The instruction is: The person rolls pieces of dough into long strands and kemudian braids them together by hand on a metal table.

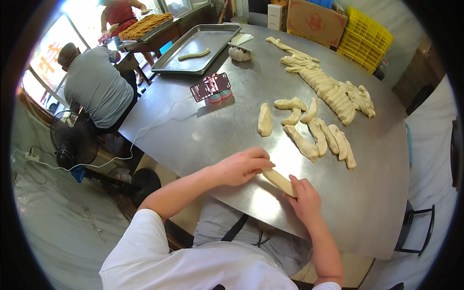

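A short, thick strip of pale dough [278, 180] spans the gap between my hands above the near edge of the metal table [232, 137]. My left hand [250, 165] pinches its upper left end, and my right hand [304, 199] grips the lower right end. Beyond them lie several loose dough pieces [301, 143], some touching one another. One separate dough piece [265, 119] rests to their left. Farther back on the right, a long row of cut dough strips [326, 88] lies pressed together, with thinner dough ropes [290, 49] at its far end.
A lit phone [210, 87] leans on a stand, its white cable [152, 125] crossing the table's left side. A metal tray [203, 40] holds one twisted dough rope [194, 54]. Yellow crates [366, 38] and a cardboard box [315, 21] stand behind. Two people sit or stand near fried twists [146, 26].
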`<state>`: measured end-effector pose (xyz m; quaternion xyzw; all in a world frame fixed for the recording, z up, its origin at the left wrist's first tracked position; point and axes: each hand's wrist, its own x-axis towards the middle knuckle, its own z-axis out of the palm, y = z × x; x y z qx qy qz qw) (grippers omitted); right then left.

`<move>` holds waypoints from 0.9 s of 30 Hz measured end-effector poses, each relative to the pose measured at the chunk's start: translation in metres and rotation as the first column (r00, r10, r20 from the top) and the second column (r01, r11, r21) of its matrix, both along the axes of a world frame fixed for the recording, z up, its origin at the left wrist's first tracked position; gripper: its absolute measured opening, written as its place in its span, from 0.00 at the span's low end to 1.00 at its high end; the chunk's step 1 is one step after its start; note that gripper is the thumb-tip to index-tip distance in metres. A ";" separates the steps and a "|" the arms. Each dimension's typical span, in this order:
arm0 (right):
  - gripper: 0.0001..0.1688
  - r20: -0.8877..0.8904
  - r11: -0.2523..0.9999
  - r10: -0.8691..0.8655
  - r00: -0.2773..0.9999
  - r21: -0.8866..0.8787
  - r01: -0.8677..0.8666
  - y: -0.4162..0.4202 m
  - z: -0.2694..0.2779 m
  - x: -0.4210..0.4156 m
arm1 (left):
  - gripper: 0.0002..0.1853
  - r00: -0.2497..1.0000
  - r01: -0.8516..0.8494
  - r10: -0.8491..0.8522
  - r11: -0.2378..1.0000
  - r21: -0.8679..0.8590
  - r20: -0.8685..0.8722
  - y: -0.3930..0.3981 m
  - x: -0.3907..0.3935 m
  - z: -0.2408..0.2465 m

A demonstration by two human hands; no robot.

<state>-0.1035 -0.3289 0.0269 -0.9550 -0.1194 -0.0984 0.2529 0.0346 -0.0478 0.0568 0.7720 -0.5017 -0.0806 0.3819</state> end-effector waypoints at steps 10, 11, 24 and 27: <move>0.31 -0.049 0.982 0.049 0.998 -0.178 -0.057 -0.036 -0.021 -0.013 | 0.25 0.943 -0.057 -0.004 0.984 0.170 0.334 -0.051 -0.033 -0.070; 0.31 -0.080 0.980 0.025 0.996 -0.197 -0.040 -0.044 -0.018 -0.019 | 0.24 0.944 -0.049 -0.005 0.987 0.156 0.329 -0.045 -0.033 -0.069; 0.24 0.058 0.975 -0.045 0.997 -0.217 0.056 -0.076 -0.024 -0.049 | 0.20 0.939 -0.051 -0.034 0.971 0.234 0.342 -0.009 -0.025 -0.066; 0.25 -0.112 0.960 -0.132 0.985 -0.262 0.099 -0.072 -0.016 -0.053 | 0.20 0.950 -0.102 0.018 0.962 0.254 0.313 -0.003 -0.023 -0.059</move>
